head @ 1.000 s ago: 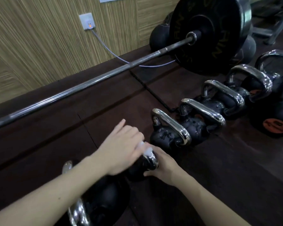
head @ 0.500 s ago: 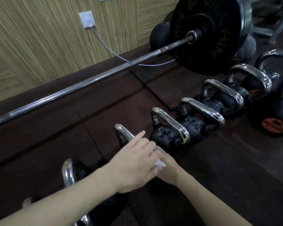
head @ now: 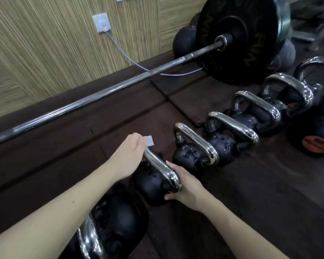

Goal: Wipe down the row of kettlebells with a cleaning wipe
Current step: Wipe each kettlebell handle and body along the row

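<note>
Left hand (head: 128,157) pinching wipe (head: 150,140) at kettlebell (head: 153,186) handle's far end, right hand (head: 187,187) cupping its near side.

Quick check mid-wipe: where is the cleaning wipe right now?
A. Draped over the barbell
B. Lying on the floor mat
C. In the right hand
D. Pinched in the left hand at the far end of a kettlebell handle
D: the left hand pinches the cleaning wipe at the far end of the chrome kettlebell handle, while the right hand steadies the near end.
</note>
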`<control>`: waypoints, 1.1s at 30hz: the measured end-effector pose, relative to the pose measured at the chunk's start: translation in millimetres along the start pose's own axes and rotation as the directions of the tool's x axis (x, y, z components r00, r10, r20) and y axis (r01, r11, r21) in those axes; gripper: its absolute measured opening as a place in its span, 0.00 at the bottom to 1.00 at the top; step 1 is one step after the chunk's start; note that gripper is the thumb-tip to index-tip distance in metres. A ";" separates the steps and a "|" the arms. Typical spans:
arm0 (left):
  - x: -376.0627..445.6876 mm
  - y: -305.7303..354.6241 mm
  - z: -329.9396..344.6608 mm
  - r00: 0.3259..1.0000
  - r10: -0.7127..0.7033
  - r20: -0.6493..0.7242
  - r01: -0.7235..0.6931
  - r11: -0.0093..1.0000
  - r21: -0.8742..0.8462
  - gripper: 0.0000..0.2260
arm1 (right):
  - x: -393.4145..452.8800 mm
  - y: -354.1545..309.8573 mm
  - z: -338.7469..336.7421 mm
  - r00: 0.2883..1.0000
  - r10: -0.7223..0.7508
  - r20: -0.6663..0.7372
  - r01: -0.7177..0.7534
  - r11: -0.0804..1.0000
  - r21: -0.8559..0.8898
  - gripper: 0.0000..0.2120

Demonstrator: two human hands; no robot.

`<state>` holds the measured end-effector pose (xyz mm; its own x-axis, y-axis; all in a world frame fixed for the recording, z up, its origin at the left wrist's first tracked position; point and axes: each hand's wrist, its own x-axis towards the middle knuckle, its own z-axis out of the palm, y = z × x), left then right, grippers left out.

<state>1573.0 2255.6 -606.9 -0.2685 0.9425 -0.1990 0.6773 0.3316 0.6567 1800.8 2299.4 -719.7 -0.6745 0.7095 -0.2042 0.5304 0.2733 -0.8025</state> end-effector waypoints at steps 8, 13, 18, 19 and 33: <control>-50.4 30.6 24.4 0.837 0.474 0.275 -0.530 0.578 0.620 0.27 | -4.2 1.8 0.3 0.997 -0.055 -0.053 0.058 0.996 0.073 0.48; -54.5 33.8 32.3 0.759 0.538 0.368 -0.625 0.442 0.644 0.24 | -10.4 -2.2 -1.6 0.997 -0.051 -0.050 0.057 0.990 0.131 0.38; -37.6 18.9 7.8 0.827 0.503 0.251 -0.537 0.574 0.618 0.23 | -1.6 4.1 1.3 0.999 -0.023 -0.023 0.025 0.997 0.074 0.53; -32.6 16.1 2.6 0.857 0.467 0.218 -0.497 0.634 0.593 0.23 | -1.0 4.4 1.3 0.999 -0.030 -0.018 0.031 0.997 0.076 0.54; 33.4 47.8 0.2 0.956 0.091 -0.278 -0.052 0.988 0.144 0.21 | -28.2 60.6 -58.6 0.835 0.030 -0.550 0.009 0.998 0.069 0.21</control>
<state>1596.6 2302.9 -582.3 -0.3858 0.9198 0.0719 0.7821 0.2847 0.5544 1882.1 2334.0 -729.7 -0.2646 0.9577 0.1135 0.4879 0.2344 -0.8408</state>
